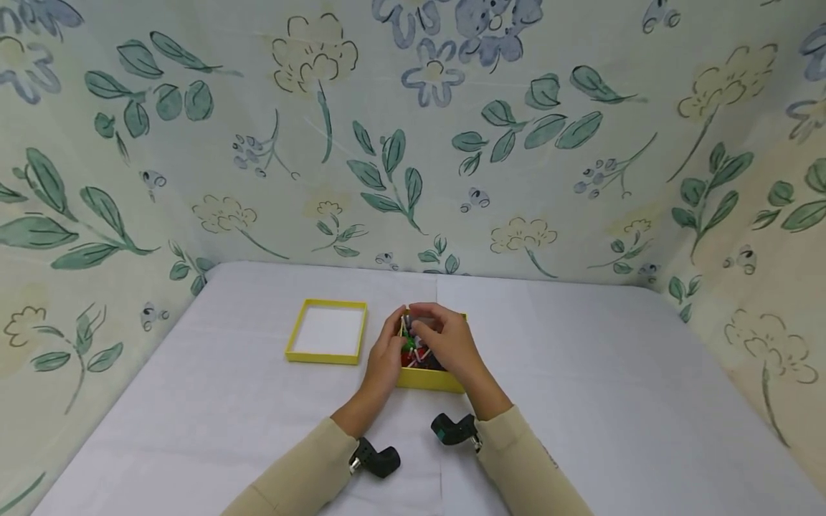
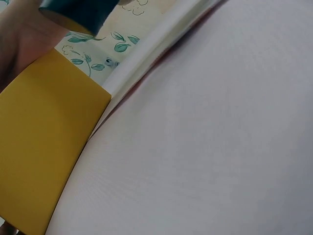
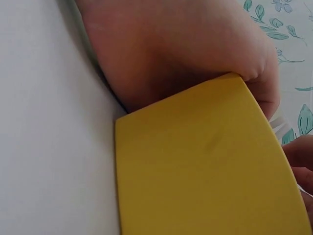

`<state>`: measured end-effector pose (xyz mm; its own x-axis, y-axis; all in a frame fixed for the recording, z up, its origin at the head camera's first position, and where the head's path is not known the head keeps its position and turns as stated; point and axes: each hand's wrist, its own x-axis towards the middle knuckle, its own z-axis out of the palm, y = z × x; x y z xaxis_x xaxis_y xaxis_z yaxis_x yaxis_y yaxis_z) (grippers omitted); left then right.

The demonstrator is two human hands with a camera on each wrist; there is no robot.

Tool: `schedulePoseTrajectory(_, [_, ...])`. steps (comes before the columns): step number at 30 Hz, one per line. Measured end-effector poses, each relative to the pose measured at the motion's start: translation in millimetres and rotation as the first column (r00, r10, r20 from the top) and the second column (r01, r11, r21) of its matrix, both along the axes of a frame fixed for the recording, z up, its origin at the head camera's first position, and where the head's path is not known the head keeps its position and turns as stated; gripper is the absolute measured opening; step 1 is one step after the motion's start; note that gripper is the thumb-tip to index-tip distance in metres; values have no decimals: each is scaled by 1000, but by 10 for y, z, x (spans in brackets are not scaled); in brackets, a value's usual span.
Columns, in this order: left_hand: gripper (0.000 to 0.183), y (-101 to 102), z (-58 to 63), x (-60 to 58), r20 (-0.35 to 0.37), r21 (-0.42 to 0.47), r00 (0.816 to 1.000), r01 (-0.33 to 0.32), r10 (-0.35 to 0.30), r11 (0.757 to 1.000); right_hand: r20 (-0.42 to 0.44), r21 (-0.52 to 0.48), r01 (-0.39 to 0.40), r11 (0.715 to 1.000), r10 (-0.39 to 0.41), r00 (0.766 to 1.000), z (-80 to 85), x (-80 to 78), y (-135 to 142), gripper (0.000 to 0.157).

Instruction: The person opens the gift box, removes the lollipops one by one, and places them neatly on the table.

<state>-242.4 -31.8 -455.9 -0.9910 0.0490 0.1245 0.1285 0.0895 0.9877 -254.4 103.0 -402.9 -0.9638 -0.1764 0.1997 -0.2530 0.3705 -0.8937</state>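
Note:
A yellow box [image 1: 431, 380] stands on the table, holding a jumble of small items [image 1: 416, 350] in green, red, white and dark tones. My left hand [image 1: 385, 355] grips the box's left side, the thumb bent over its rim. In the right wrist view, this left hand [image 3: 171, 44] lies close against the yellow wall [image 3: 205, 161]. My right hand [image 1: 452, 344] reaches over from the right, fingers bent down among the items. Its fingertips are partly hidden, so I cannot tell what they hold. The left wrist view shows the yellow front wall [image 2: 49, 127] close up.
Left of the box lies a shallow yellow-edged lid [image 1: 325, 357], white inside. White cloth [image 1: 581, 387] covers the table, and a flowered sheet [image 1: 413, 165] hangs behind and at both sides. A black camera mount [image 1: 379, 459] projects from the left wrist, another mount [image 1: 453, 430] from the right.

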Motion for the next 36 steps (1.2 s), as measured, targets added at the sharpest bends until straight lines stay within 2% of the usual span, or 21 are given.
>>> schedulePoseTrajectory(4, [52, -4, 15, -6, 4, -5, 1000, 10, -10, 1000, 3, 26, -11, 1000, 11, 1000, 5, 2, -8, 32])
schedulePoseTrajectory(7, [53, -16, 197, 104, 6, -27, 1000, 10, -10, 1000, 4, 36, -14, 999, 14, 1000, -2, 1, -14, 33])
schedulePoseTrajectory(10, [52, -14, 201, 105, -6, -32, 1000, 0, -1, 999, -10, 50, -12, 999, 13, 1000, -10, -2, -17, 33])
schedulePoseTrajectory(11, [52, -10, 186, 100, -12, -30, 1000, -4, 3, 1000, -16, 56, -8, 998, 9, 1000, -12, -3, -16, 33])
schedulePoseTrajectory(14, [52, 2, 2, -12, -17, -21, 1000, -18, 17, 1000, -38, 75, 3, 997, 0, 999, -11, -4, -16, 31])
schedulePoseTrajectory(26, [53, 13, -24, -24, -22, -25, 1000, -23, 23, 999, -66, 122, -33, 992, 41, 997, -8, 10, -7, 30])
schedulePoseTrajectory(36, [52, -3, -37, -21, -41, -13, 999, 6, -7, 1000, -66, 134, -8, 991, 17, 998, -48, 1, 2, 19])
